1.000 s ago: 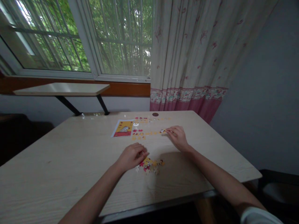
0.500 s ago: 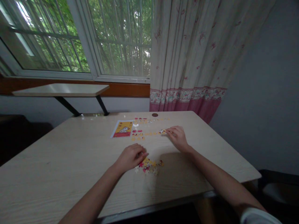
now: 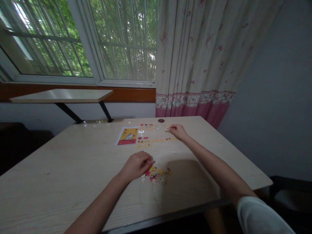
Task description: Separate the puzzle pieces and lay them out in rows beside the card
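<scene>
- A small whitish puzzle piece (image 3: 166,129) sits right of centre in the frame, at the fingertips of the right hand (image 3: 178,131), level with the upper group of pieces
- It is too small and blurred to tell which way its tabs point or how its long axis lies
- The right hand reaches in from the lower right, palm down, wrist fairly straight, fingers pointing left; thumb and forefinger are pinched narrow on the piece, the other fingers folded behind them
- The right forearm slants from the lower right corner up toward centre, a pale sleeve (image 3: 262,214) around the upper arm
- The left hand (image 3: 136,165) rests low at centre, back upward, fingers curled and pointing right; whether it holds anything I cannot tell
- A loose pile (image 3: 158,175) of yellow, red and white pieces lies at lower centre, just right of the left hand
- The upper group (image 3: 148,127) and the lower group (image 3: 157,140) of pieces lie mid-frame in rows running left to right
- A printed sheet (image 3: 127,137) with a white animal on yellow and red lies left of these rows
- All of this is on the pale wooden table (image 3: 80,162); a dark disc (image 3: 161,121) shows at its far edge
- Beyond are a raised shelf (image 3: 60,95) and barred window at upper left, a flowered curtain (image 3: 195,58) at upper right
</scene>
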Tool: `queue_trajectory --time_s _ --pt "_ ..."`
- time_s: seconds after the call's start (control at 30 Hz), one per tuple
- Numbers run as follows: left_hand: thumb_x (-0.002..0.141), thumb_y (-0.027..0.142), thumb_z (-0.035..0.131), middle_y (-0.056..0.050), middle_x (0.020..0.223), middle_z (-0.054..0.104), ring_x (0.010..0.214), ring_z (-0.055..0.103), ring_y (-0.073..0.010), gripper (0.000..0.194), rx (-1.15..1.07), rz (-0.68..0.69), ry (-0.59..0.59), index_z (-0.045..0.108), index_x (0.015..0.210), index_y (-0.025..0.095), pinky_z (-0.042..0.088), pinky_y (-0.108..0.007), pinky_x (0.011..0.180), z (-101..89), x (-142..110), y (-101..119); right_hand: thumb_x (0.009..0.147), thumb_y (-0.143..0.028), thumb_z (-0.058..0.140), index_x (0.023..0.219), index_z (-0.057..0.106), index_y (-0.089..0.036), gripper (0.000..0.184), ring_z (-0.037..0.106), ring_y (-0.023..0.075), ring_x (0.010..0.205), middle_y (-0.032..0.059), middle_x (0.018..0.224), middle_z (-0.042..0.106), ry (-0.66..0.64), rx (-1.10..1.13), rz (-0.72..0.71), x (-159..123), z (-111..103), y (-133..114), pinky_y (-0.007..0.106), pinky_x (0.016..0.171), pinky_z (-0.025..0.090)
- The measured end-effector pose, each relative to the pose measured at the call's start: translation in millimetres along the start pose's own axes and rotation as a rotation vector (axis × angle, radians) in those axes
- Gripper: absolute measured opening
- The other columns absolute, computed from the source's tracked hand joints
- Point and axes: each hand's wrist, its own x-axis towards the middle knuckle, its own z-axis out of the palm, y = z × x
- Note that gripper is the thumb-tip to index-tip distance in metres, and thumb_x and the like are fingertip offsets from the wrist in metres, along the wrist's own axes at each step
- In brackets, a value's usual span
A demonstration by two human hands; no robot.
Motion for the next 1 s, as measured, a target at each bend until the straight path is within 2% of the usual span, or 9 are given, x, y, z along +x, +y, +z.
queue_trajectory --time_s 0.1,0.27,0.6,1.0 --pt "0.088 0.035 0.042 -0.002 0.063 0.053 0.062 0.048 -0.0134 0.026 0.0 -0.006 -0.008 0.054 0.073 0.017 0.036 -0.023 0.058 -1.6 0.3 0.6 0.078 -0.033 0.056 0.087 0.068 -0.016 0.022 0.058 0.0128 0.071 0.0044 0.08 0.068 -0.037 -0.026 0.009 20.5 13.1 6.3 0.021 0.06 0.037" --pt "0.087 0.034 0.042 -0.002 0.064 0.054 0.063 0.049 -0.0137 0.026 0.01 -0.005 -0.011 0.054 0.072 0.017 0.037 -0.024 0.059 -1.1 -0.4 -0.7 0.076 -0.032 0.058 0.084 0.069 -0.018 0.019 0.059 0.0135 0.072 0.0039 0.081 0.068 -0.104 -0.108 0.01 35.4 25.8 6.6 0.021 0.061 0.038" --pt "0.087 0.03 0.042 -0.002 0.065 0.055 0.063 0.048 -0.0131 0.023 -0.007 -0.01 -0.007 0.057 0.075 0.016 0.035 -0.023 0.058 -0.5 -1.7 -1.8 0.077 -0.026 0.053 0.087 0.068 -0.021 0.019 0.059 0.0174 0.087 0.0048 0.091 0.068 -0.152 -0.287 0.005 40.4 30.1 -12.3 0.024 0.073 0.04" --pt "0.086 0.029 0.044 -0.001 0.064 0.054 0.062 0.047 -0.0127 0.022 -0.006 -0.017 -0.005 0.056 0.072 0.015 0.034 -0.023 0.058 -1.8 -1.5 -1.0 0.078 -0.026 0.053 0.089 0.068 -0.021 0.019 0.058 0.0184 0.091 0.0055 0.096 0.067 -0.152 -0.321 0.045 48.4 34.0 -20.8 0.025 0.077 0.041"
